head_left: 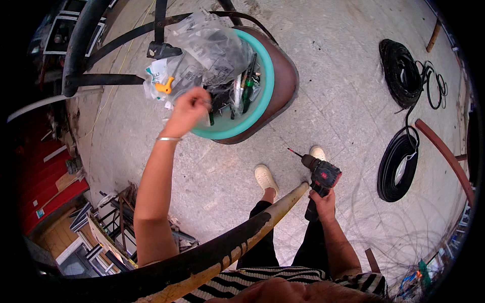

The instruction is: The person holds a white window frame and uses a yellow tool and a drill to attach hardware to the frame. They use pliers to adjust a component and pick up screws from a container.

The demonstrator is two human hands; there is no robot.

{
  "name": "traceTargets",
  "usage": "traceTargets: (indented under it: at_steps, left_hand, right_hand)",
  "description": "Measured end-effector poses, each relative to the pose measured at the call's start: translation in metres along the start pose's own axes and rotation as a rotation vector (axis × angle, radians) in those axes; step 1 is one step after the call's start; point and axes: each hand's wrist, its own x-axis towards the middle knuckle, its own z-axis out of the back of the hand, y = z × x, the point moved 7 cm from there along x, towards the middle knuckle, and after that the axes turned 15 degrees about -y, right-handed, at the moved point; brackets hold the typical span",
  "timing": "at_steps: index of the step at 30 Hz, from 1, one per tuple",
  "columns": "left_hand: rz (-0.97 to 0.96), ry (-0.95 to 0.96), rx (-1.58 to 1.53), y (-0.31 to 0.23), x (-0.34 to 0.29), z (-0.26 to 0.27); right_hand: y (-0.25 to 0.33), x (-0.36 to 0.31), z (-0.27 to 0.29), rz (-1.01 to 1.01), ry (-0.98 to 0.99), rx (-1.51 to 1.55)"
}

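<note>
My right hand (324,203) is wrapped round the grip of a black and red cordless drill (325,174), whose thin bit points up and to the left. Over the near left rim of a turquoise basin (269,86), my left hand (192,108) is slightly blurred, its fingers curled together; what they hold, if anything, is hidden. Inside the basin are crumpled clear plastic bags (214,55), a green-handled tool (247,93) and other small items. A yellow-orange plastic piece (164,86) lies on the packaging just beyond my left hand.
The basin rests on a brown seat-like surface (285,81) beside a dark metal frame (113,79). A worn black and yellow pole (237,232) crosses diagonally before my body. Black cable coils (386,174) lie on the right floor, near a reddish curved bar (444,154). Scrap (118,222) fills the lower left.
</note>
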Motion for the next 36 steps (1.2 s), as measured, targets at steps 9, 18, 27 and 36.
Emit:
traceTargets:
  at_steps: [9,18,27,36]
  left_hand:
    - [0.111,-0.037,0.016,0.019,-0.005,-0.006]
    - [-0.872,-0.015,1.084,0.007,0.004,-0.078]
    - [-0.695,-0.114,1.153,-0.014,-0.004,-0.065]
    - [-0.58,-0.231,1.288,-0.007,0.014,-0.088]
  right_hand:
    - [0.017,-0.002,-0.004,-0.007,-0.017,-0.007]
    - [0.012,0.0,-0.007,-0.019,0.025,-0.034]
    - [0.004,0.004,0.004,0.004,0.003,-0.028]
    - [0.007,0.005,0.008,-0.026,-0.003,-0.012]
